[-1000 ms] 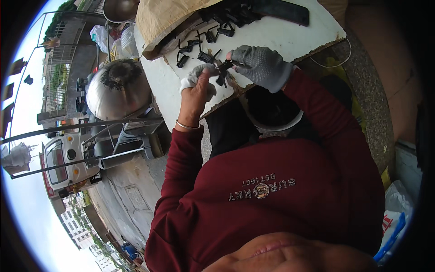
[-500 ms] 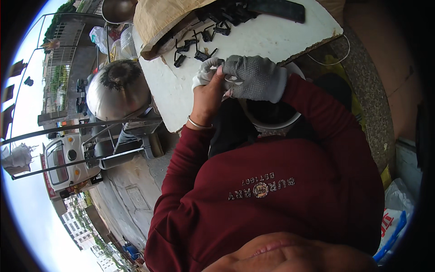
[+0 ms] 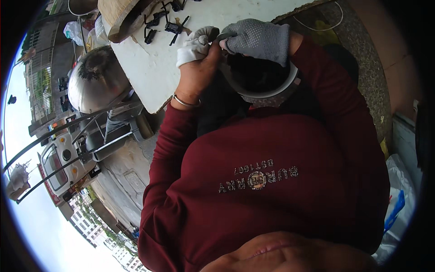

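My left hand is bare at the wrist and thumb, with a bangle below it. A bunched white-and-grey work glove covers its fingers, and the thumb presses against it. My right hand, in a grey dotted knit glove, meets it with the fingers closed at the bunched glove's edge; the exact grip is partly hidden. Just below the hands, a round grey basin holds a dark mass that I cannot make out. Several small black parts with thin prongs lie on the white tabletop beyond my left hand.
An open brown paper sack lies on the far left of the table. Past the table's left edge are a large rounded metal vessel, a metal rail and a parked white vehicle. A white plastic bag sits at the lower right.
My hands have shifted slightly up and left in view, and the bunched glove shows more of its white side. More of the basin shows. The whole view has shifted, moving the table upward.
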Motion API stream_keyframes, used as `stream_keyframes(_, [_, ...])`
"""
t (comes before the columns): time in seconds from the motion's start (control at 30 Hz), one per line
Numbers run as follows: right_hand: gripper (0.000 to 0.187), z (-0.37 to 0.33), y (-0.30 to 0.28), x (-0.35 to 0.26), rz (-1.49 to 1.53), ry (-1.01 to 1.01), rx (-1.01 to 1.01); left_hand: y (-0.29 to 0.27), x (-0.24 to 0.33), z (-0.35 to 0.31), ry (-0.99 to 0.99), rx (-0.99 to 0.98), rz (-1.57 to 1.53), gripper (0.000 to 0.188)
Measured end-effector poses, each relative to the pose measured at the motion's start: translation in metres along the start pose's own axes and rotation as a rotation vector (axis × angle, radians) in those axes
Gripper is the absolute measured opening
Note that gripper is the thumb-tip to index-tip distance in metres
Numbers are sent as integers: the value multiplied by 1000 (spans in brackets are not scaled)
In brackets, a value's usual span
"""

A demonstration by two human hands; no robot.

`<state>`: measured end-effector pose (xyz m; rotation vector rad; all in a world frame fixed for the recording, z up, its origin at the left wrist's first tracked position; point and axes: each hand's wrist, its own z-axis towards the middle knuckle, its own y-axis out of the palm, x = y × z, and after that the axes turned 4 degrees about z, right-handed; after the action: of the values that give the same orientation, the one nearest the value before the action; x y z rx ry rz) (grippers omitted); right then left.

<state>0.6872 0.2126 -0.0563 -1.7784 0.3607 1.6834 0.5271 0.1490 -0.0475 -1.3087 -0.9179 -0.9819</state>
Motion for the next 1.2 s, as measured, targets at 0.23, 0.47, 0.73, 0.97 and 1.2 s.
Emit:
stream_keyframes(0.23, [30, -3, 9, 7, 137, -209, 54, 4, 19, 4, 229, -139, 197, 8])
stream_keyframes(0.47, [24, 2, 3, -10, 162, -37, 72, -1, 41, -16, 68, 12, -135, 7])
stream_keyframes(0.73, [18, -7, -9, -38, -225, -125, 67, -26, 42, -20, -191, 61, -395, 19])
stream_keyframes(0.97, [20, -11, 8, -34, -105, -361, 240, -26, 51, -31, -61, -79, 10, 28])
stream_keyframes(1.2, [19, -10, 14, -43, 17, -263, 350, -20, 72, -33, -289, -197, -367, 22])
